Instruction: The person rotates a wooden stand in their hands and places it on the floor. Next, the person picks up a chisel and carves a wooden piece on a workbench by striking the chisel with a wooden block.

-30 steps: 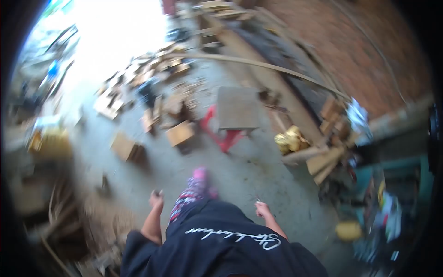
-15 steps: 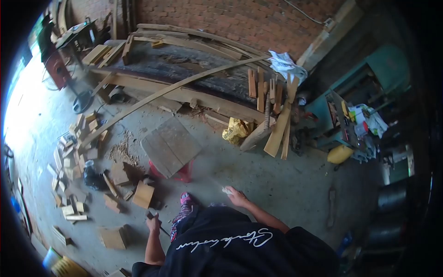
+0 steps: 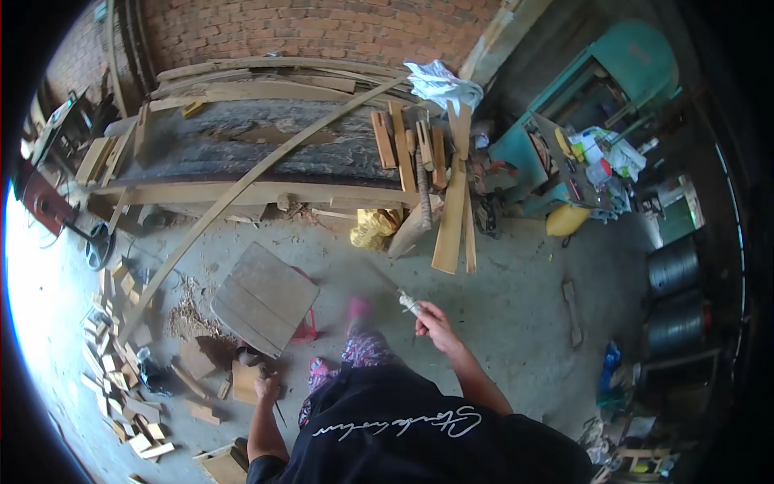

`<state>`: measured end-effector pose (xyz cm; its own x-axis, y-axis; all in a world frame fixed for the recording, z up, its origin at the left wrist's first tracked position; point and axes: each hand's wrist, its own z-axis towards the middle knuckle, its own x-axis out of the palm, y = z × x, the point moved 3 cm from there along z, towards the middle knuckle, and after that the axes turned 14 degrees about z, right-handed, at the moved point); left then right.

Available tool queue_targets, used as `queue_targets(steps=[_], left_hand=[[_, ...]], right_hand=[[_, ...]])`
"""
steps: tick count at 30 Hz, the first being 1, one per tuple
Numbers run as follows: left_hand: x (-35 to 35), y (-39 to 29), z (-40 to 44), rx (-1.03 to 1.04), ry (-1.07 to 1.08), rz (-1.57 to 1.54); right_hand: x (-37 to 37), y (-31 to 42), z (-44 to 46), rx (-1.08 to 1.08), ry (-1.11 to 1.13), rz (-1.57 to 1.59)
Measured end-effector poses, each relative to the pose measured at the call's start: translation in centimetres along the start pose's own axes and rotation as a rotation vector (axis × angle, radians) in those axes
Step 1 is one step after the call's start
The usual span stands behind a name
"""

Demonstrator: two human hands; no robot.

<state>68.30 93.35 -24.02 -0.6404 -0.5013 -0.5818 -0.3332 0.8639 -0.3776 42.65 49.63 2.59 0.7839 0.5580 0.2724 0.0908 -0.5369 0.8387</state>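
Observation:
My right hand (image 3: 433, 321) is closed around the whitish, wrapped-looking handle of a long thin-bladed tool (image 3: 405, 300). Its narrow blade points up and left and is smeared by motion, so I cannot tell its exact kind. My left hand (image 3: 264, 385) is low on the left, closed on a thin dark tool (image 3: 280, 413) whose pointed end sticks out below the fist. Wood blocks (image 3: 246, 381) lie on the floor behind that hand. Ahead of me a square board (image 3: 266, 298) rests on a red plastic stool (image 3: 305, 329).
Many offcuts (image 3: 121, 379) are scattered at left, near wood shavings (image 3: 192, 310). A long plank (image 3: 242, 187) slants from the floor onto a large timber slab (image 3: 266, 137). A yellow bag (image 3: 375, 228) and upright boards (image 3: 451, 218) stand ahead. A green machine (image 3: 516, 153) is at right.
My view has swung, and the stool now appears lower and to the left. My right hand has come up, with the tool's blade now visible. One foot has stepped forward.

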Motion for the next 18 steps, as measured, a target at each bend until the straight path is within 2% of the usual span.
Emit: queue_targets(steps=[2,3,4,5,6,8,14,16,18], left_hand=[[1.0,-0.1,0.6,0.04,0.044,0.168],[2.5,0.9,2.6,0.166,0.094,0.386],[1.9,-1.0,0.8,0.004,0.11,0.289],[3.8,0.2,3.6,0.391,-0.008,0.704],[3.2,-1.4,2.5,0.382,0.108,0.566],[2.7,-6.1,3.2,0.393,0.099,0.583],[2.2,-17.8,5.1,0.416,0.179,0.657],[3.0,-20.2,4.2,0.399,0.232,0.673],[3.3,-24.7,4.6,0.11,0.136,0.344]], right_hand=[[-1.2,2.1,1.6,-0.03,-0.056,0.047],[-1.8,3.3,2.4,-0.099,-0.085,0.086],[-2.3,4.7,3.5,-0.17,-0.11,0.122],[-2.8,6.1,4.7,-0.191,-0.13,0.148],[-3.3,7.4,6.1,-0.2,-0.127,0.161],[-4.5,10.1,8.9,-0.301,-0.164,0.069],[-8.3,16.3,16.7,-0.481,-0.23,0.055],[-9.6,17.9,18.7,-0.64,-0.277,-0.093],[-10.6,18.9,20.6,-0.582,-0.294,-0.085]])
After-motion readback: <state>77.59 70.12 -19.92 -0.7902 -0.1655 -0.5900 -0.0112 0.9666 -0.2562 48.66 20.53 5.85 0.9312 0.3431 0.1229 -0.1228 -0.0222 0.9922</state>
